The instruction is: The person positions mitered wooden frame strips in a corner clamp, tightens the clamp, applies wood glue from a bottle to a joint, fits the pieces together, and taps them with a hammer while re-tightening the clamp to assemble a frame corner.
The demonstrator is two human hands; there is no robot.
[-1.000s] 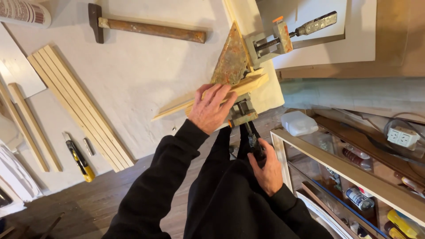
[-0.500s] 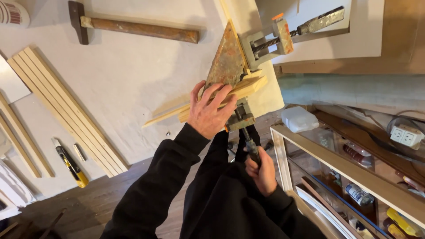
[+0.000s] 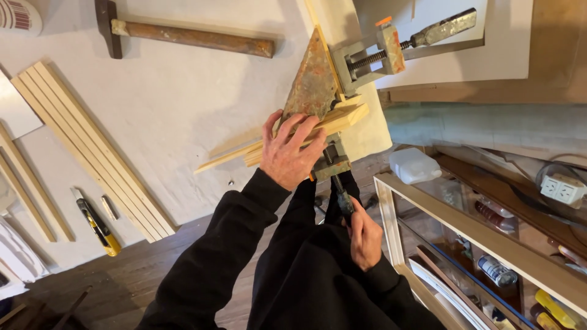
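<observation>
- R hand (image 3: 365, 235), nearest, below table edge: fingers curled tight round dark clamp handle (image 3: 342, 197).
- L hand (image 3: 292, 153): fingers spread, pressing flat on wood strips (image 3: 287, 142) at table edge, w/ strips running into corner clamp (image 3: 333, 160).
- Rusty triangular plate (image 3: 313, 82) just beyond L hand, touching strips.
- 2nd clamp (image 3: 391, 52) by plate's far side.
- Farther: hammer (image 3: 183, 35); strip bundle (image 3: 92, 150) & utility knife (image 3: 96, 223) well left.
</observation>
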